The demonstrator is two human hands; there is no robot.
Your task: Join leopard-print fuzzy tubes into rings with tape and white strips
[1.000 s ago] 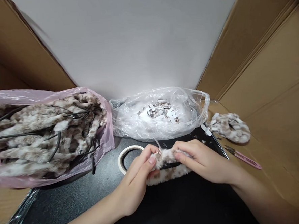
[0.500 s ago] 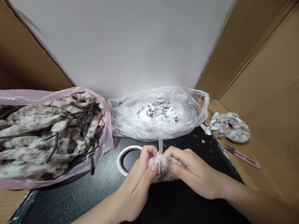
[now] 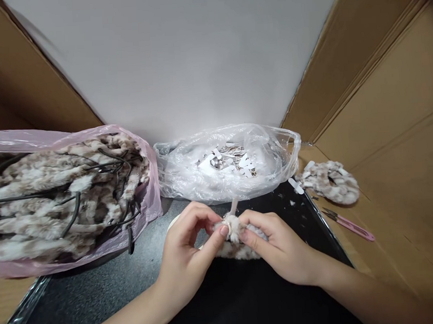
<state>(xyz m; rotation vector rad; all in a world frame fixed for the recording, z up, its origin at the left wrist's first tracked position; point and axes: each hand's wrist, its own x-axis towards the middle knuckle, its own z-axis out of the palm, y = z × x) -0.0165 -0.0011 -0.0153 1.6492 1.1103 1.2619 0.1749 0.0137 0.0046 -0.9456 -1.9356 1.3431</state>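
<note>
Since half a second ago, the left hand (image 3: 183,254) has shifted its grip, its upper fingers now arched higher, and hides most of the pale roll (image 3: 172,223), of which only a rim shows. One end of the furry band (image 3: 234,228) sits between both hands, above the middle of the black counter (image 3: 136,294). Its pile is soft and fluffy, cream mottled with brown, bunched into a small tuft at the join; a thicker length of it curves below. Left thumb and forefinger pinch the tuft from one side, while the thumb and fingers of the right hand (image 3: 280,248) pinch it from the other. A thin, translucent strip (image 3: 234,206) sticks up from the tuft, leaning slightly right.

Along the counter's left edge bulges a filmy pink bag (image 3: 152,185), crammed with long plush strips (image 3: 49,191) and smooth dark cords (image 3: 73,214). By the far edge lies a crinkled clear bag (image 3: 188,181) containing flat white card pieces (image 3: 234,162). Near the far right corner rests a white tag (image 3: 296,186). Beyond the right edge, a plump furry ring (image 3: 344,183) and pink-handled snips (image 3: 356,228) lie on tan cardboard (image 3: 402,263). Cardboard panels (image 3: 392,97) stand at both sides.
</note>
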